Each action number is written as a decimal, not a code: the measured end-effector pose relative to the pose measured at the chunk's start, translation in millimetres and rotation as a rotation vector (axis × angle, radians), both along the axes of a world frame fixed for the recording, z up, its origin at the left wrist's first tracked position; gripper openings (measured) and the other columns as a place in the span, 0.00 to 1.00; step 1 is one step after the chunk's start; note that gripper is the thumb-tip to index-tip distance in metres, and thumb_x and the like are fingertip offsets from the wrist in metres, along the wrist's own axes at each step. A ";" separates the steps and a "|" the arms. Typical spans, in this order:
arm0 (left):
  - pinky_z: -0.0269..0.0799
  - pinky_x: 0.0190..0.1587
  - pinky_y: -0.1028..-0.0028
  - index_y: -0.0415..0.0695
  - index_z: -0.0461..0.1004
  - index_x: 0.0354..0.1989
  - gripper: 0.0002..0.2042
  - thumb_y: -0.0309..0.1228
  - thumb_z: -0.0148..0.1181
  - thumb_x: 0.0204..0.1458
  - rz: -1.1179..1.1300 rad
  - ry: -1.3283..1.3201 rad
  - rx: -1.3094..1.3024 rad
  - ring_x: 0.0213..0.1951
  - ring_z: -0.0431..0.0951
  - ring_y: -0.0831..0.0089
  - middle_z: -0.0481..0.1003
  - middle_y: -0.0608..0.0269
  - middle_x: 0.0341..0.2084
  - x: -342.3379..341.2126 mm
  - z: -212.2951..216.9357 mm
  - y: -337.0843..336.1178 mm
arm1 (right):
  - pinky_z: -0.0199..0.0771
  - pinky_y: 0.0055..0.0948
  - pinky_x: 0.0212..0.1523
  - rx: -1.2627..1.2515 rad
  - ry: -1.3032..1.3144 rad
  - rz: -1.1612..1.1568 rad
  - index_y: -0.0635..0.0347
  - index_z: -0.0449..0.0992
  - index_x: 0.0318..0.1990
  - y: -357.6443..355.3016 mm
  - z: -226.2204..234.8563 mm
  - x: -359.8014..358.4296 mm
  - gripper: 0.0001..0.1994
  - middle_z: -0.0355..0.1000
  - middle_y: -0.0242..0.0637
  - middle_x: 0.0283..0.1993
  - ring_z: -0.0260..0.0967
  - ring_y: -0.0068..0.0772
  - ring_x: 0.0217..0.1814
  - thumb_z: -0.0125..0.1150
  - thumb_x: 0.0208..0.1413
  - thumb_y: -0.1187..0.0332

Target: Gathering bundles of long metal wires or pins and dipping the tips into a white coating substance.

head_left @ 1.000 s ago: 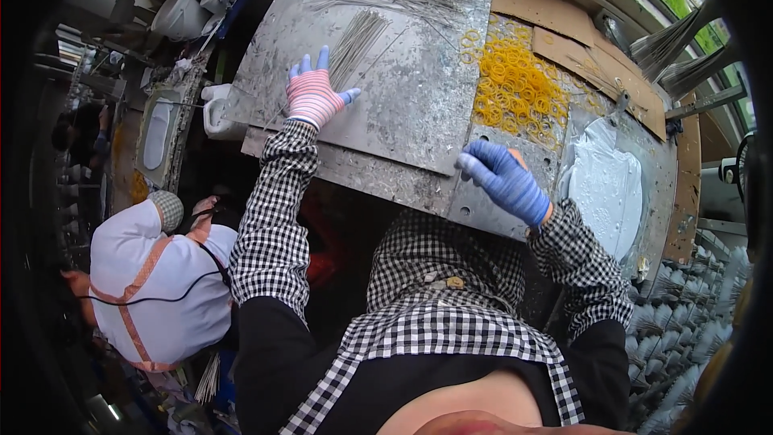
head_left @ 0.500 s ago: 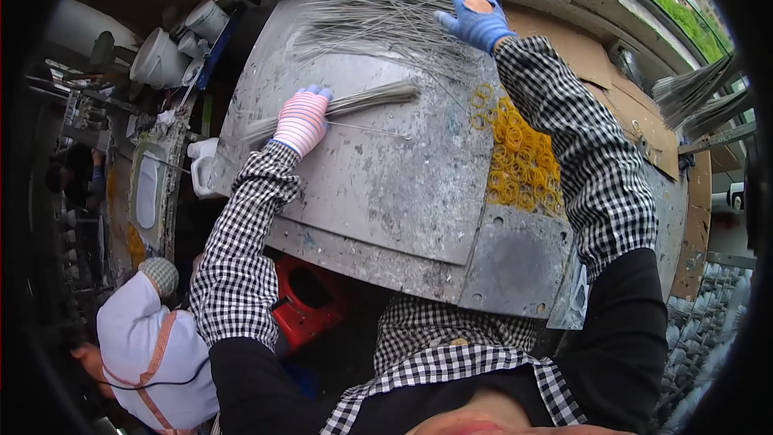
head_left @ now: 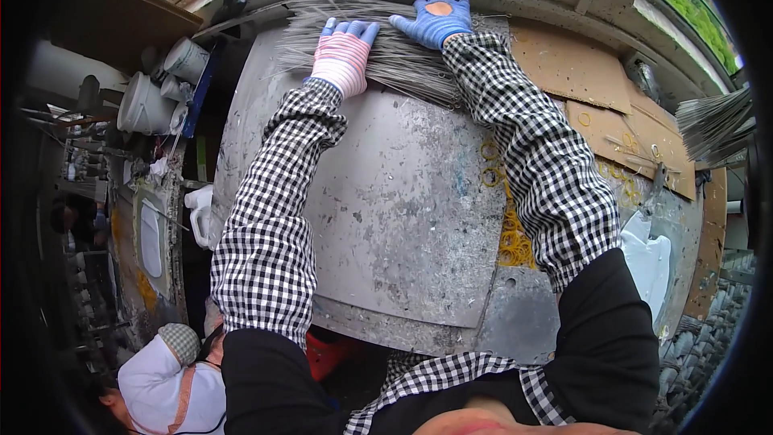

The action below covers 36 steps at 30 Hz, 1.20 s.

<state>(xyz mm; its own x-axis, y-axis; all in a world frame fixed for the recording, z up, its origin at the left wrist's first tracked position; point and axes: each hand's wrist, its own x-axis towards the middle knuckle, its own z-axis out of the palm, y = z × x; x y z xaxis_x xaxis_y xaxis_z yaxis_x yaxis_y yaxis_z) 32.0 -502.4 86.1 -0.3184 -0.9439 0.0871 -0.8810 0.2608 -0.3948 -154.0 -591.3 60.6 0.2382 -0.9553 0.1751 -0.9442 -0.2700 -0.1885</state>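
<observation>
A pile of thin grey wires (head_left: 403, 64) lies across the far end of the grey metal board (head_left: 394, 193). On its left part rests my left hand (head_left: 341, 58), in a pink-striped glove with blue fingertips, palm down and fingers stretched forward. Farther right, my right hand (head_left: 441, 22), in a blue glove with a round opening on its back, lies on the wires with thumb and fingers spread. Neither hand is closed around anything that I can see. The wires under both palms are hidden.
Yellow rubber bands (head_left: 515, 238) lie beside the board, partly behind my right sleeve. Cardboard sheets (head_left: 564, 64) cover the far right. Wire bundles (head_left: 713, 129) stand at the right edge. White buckets (head_left: 143, 105) stand at left. A person (head_left: 173, 387) is at lower left.
My left hand has moved forward and right from the small wire bundle onto the pile; that bundle no longer shows separately. My right hand has shifted left over the wires.
</observation>
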 end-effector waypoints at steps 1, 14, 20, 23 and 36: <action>0.56 0.73 0.58 0.50 0.59 0.73 0.45 0.28 0.69 0.40 -0.005 -0.024 -0.010 0.67 0.66 0.55 0.67 0.54 0.64 3.0 -1.5 2.4 | 0.53 0.54 0.71 0.036 0.014 0.020 0.50 0.75 0.64 7.2 2.1 1.9 0.42 0.72 0.41 0.66 0.65 0.41 0.71 0.40 0.60 0.26; 0.63 0.62 0.52 0.44 0.67 0.64 0.42 0.39 0.75 0.34 0.115 0.165 -0.150 0.59 0.66 0.54 0.67 0.52 0.55 30.7 -42.1 235.0 | 0.66 0.52 0.60 -0.051 0.003 0.489 0.50 0.80 0.52 168.8 -15.5 44.1 0.36 0.78 0.45 0.50 0.74 0.44 0.59 0.46 0.60 0.28; 0.62 0.64 0.52 0.45 0.66 0.66 0.42 0.39 0.74 0.37 0.234 0.136 -0.158 0.62 0.67 0.54 0.68 0.54 0.58 30.4 -60.3 323.0 | 0.62 0.51 0.67 -0.049 -0.100 0.596 0.50 0.73 0.65 195.0 19.3 30.3 0.40 0.73 0.48 0.59 0.68 0.49 0.65 0.52 0.57 0.28; 0.63 0.63 0.52 0.47 0.67 0.65 0.39 0.37 0.71 0.38 0.278 0.130 -0.179 0.61 0.68 0.54 0.70 0.55 0.56 34.0 -67.1 337.7 | 0.64 0.55 0.66 -0.114 -0.127 0.812 0.51 0.69 0.68 207.4 24.6 32.7 0.41 0.71 0.49 0.61 0.67 0.52 0.66 0.65 0.52 0.35; 0.67 0.59 0.56 0.45 0.72 0.58 0.29 0.32 0.66 0.43 0.246 0.134 -0.077 0.54 0.76 0.58 0.75 0.56 0.49 40.6 -58.8 320.8 | 0.65 0.47 0.70 0.385 0.169 0.813 0.59 0.54 0.76 220.6 23.7 96.0 0.54 0.64 0.57 0.70 0.63 0.59 0.71 0.62 0.52 0.30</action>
<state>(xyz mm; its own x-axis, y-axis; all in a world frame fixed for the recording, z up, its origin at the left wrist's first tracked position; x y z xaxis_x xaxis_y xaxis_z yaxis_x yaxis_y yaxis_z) 72.6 -181.6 27.3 -0.0619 -0.9803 0.1876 -0.9596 0.0068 -0.2812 -58.0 -370.7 84.3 0.8564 -0.4672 -0.2196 -0.5141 -0.8109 -0.2796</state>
